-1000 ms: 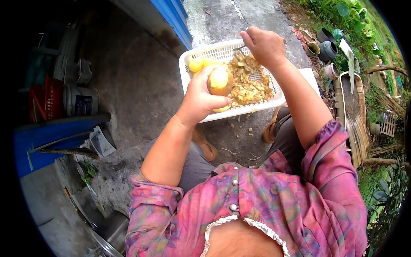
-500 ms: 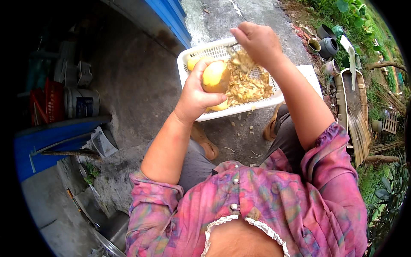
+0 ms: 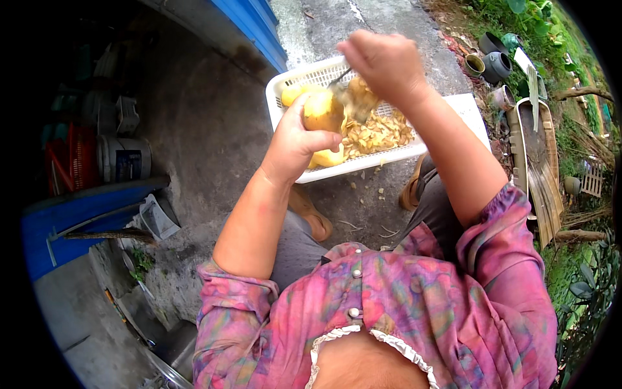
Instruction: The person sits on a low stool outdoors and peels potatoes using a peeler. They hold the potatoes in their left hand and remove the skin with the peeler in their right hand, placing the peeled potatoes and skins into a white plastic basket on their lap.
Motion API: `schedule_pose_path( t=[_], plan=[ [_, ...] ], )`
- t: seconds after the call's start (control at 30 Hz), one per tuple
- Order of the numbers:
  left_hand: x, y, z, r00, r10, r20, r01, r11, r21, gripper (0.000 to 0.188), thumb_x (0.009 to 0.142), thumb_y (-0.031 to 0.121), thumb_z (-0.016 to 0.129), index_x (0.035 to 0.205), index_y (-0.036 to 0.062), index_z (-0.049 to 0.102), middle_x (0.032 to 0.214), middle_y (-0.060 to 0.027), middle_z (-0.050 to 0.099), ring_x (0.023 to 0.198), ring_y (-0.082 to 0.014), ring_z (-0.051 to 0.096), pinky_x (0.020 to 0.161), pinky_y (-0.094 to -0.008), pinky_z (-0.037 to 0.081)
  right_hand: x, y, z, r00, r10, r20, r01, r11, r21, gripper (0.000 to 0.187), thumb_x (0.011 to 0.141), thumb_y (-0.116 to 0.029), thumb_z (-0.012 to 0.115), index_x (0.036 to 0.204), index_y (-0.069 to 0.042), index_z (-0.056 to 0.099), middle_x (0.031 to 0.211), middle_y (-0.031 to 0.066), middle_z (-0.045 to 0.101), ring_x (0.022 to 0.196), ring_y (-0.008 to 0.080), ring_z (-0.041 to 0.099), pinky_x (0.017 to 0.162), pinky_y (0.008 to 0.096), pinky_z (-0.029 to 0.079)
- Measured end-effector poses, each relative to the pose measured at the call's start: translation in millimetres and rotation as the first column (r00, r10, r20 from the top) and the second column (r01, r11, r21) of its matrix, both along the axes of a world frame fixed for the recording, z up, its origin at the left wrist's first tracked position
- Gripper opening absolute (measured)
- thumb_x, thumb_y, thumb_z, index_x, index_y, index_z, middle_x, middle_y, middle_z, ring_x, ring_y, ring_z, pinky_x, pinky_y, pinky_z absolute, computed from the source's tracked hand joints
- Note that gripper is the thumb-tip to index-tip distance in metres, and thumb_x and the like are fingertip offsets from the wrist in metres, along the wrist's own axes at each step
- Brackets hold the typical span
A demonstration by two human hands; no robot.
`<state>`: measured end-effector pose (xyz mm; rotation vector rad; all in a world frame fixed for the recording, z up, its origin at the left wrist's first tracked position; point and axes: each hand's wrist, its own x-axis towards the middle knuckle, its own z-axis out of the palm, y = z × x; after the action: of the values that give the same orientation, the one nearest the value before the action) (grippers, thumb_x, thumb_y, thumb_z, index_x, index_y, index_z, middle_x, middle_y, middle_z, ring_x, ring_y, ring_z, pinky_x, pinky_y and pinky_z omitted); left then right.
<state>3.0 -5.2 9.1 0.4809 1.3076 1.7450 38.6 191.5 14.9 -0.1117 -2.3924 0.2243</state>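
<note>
My left hand [image 3: 291, 142] is wrapped round a partly peeled potato [image 3: 322, 110], bright yellow on its upper side and brown where skin remains. Above and to its right, my right hand [image 3: 385, 65] is closed on a thin, dark-handled peeler [image 3: 339, 77]; its head is blurred close to the potato. Both hands are over a white plastic basket [image 3: 363, 166] with slotted sides. A heap of pale brown peelings [image 3: 379, 136] fills its right part. Peeled yellow potatoes [image 3: 329, 157] lie along its left side, and brown unpeeled ones [image 3: 363, 91] show behind the peeler.
The basket stands in front of my feet on grey concrete, with peel scraps around it. A white board [image 3: 470, 117] sticks out at its right. Pots [image 3: 497, 68] and a long trough [image 3: 534, 142] stand at the right by greenery. A white bucket [image 3: 124, 159] stands at the left.
The potato has tilted in my left hand, so more brown skin shows. My right hand has shifted slightly left and up with the peeler, now nearer the potato.
</note>
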Motion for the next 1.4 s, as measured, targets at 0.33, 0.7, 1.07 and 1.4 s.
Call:
schedule_pose_path(
  t=[0.33,0.7,1.07,1.4],
  plan=[
    [4.2,-1.9,5.7,0.997,-0.02,-0.071,0.023,0.999,0.044,0.064,0.063,0.0,0.072,0.121,0.0008,0.046,0.101,-0.0064,0.059,0.089,-0.0162,0.06,0.08,-0.0287,0.051,-5.9,28.7,-19.0,0.984,-0.149,0.092,0.154,0.987,-0.042,0.032,0.09,-0.039,0.057,0.067,-0.016,0.058,0.056,0.0036,0.062,0.05,0.0244,0.062,0.05,0.0364,0.05],
    [1.4,-0.6,1.7,0.977,-0.125,0.173,0.086,0.973,0.213,0.059,0.065,-0.001,0.064,0.121,-0.0011,0.048,0.103,-0.012,0.061,0.087,-0.0185,0.062,0.072,-0.0291,0.053,-7.7,7.3,-18.3,0.998,-0.065,-0.01,0.066,0.99,0.122,0.031,0.088,-0.038,0.06,0.064,-0.019,0.053,0.054,-0.0011,0.06,0.047,0.017,0.06,0.05,0.0323,0.046],
    [0.2,3.3,-7.3,0.944,-0.127,0.305,0.039,0.959,0.28,0.053,0.073,0.013,0.063,0.121,-0.0036,0.047,0.098,-0.0135,0.062,0.074,-0.0182,0.062,0.057,-0.0267,0.053,0.4,-20.3,-12.4,0.992,0.089,-0.092,-0.092,0.995,-0.027,0.031,0.088,-0.031,0.061,0.065,-0.014,0.051,0.051,0.0033,0.054,0.046,0.0238,0.055,0.058,0.0362,0.047],
    [3.2,7.3,-5.5,0.92,-0.059,0.388,-0.043,0.967,0.25,0.053,0.068,0.016,0.066,0.114,-0.0042,0.051,0.092,-0.0177,0.062,0.07,-0.0211,0.061,0.053,-0.0283,0.051,3.1,-10.5,-5.4,0.994,0.099,-0.041,-0.101,0.995,-0.024,0.028,0.089,-0.032,0.059,0.069,-0.013,0.054,0.054,0.0044,0.056,0.047,0.0253,0.057,0.051,0.0338,0.046]
  ],
)
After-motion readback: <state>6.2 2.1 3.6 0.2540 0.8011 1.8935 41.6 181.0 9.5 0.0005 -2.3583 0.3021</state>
